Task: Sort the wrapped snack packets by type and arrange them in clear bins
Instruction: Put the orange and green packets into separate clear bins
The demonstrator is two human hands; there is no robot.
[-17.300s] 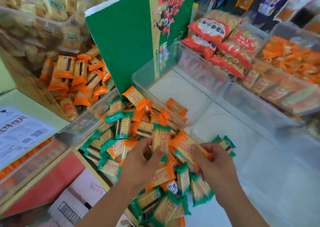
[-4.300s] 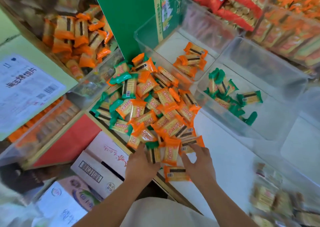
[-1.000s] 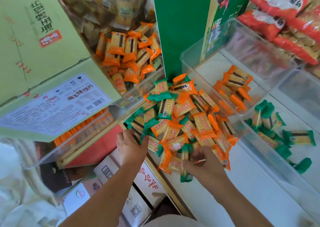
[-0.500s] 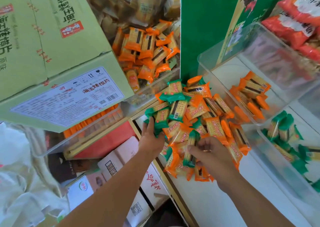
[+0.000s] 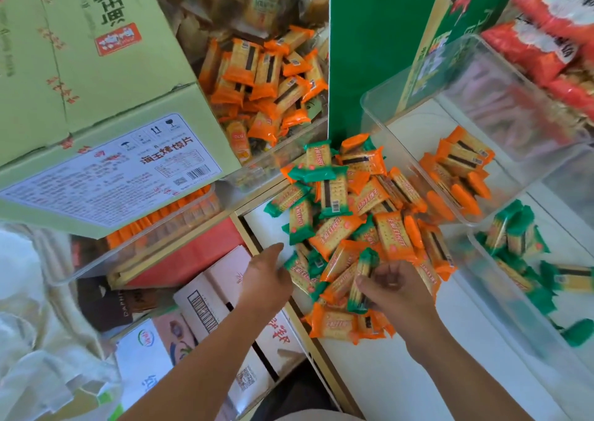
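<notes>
A mixed pile of orange and green wrapped cracker packets (image 5: 356, 224) lies on the white counter. My right hand (image 5: 395, 292) pinches a green packet (image 5: 361, 282) at the pile's near edge. At the pile's left edge my left hand (image 5: 266, 279) touches another green packet (image 5: 297, 271); whether it grips it is unclear. A clear bin (image 5: 401, 99) behind the pile holds orange packets (image 5: 459, 166). To the right, a second clear bin (image 5: 501, 279) holds green packets (image 5: 517, 237).
A pale green carton (image 5: 96, 105) sits at the upper left above a shelf bin of orange packets (image 5: 270, 79). A tall green box (image 5: 379, 41) stands behind the pile. Red snack bags (image 5: 553, 28) fill the upper right. Cardboard boxes (image 5: 218, 308) lie below the counter edge.
The view has shifted slightly. My left hand moved down from the pile's upper left to its lower left edge. My right hand stays on the green packet at the near edge.
</notes>
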